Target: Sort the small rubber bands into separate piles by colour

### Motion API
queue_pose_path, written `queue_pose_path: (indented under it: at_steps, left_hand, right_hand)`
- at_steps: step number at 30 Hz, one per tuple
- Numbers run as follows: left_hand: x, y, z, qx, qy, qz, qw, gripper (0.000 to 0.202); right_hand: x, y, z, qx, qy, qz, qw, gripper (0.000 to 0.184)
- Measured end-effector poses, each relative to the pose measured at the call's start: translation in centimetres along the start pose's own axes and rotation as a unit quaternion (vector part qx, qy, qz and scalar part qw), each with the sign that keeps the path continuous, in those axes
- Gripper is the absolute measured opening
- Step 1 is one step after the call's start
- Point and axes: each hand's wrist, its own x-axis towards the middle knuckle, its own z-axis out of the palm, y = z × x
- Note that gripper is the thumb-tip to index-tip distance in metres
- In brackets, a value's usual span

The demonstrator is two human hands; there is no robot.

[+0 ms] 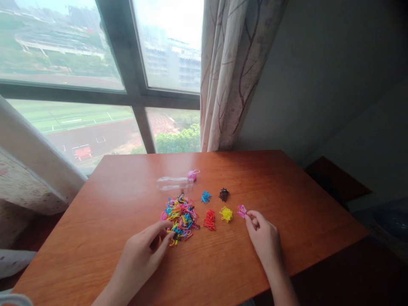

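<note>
A mixed pile of small coloured rubber bands (183,216) lies on the wooden table. My left hand (143,246) is at the pile's near left edge, thumb and forefinger slightly apart around its border. Nothing shows clearly between them. My right hand (263,233) pinches pink rubber bands (242,211) between thumb and forefinger; whether these touch the table I cannot tell. Between the hands are single-colour heaps: red bands (209,220), yellow bands (226,214), blue bands (205,196) and black bands (224,194).
Behind the pile a clear plastic bottle (174,183) lies on its side, with a pink cap (192,175) by its mouth. The wooden table (302,212) reaches to a window (137,97) and a patterned curtain (223,76). A white curved object (15,300) shows at lower left.
</note>
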Motion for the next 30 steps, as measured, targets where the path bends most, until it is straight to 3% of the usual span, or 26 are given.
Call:
queue_pose_path:
  at_steps: [6,20,30]
  left_hand:
    - [-0.3,-0.2,0.3,0.016,-0.009,0.007,1.0,0.021]
    - [-0.5,0.7,0.9,0.071,-0.103,0.052,0.991,0.021]
    - [-0.4,1.7,2.2,0.162,-0.16,0.053,0.972,0.024]
  right_hand:
    - [-0.6,-1.4,-0.1,0.035,0.005,-0.012,0.999,0.032]
    - [-5.1,-10.5,2.6,0.106,-0.132,-0.136,0.976,0.012]
    - [-5.9,-11.4,2.7,0.084,-0.149,-0.174,0.97,0.014]
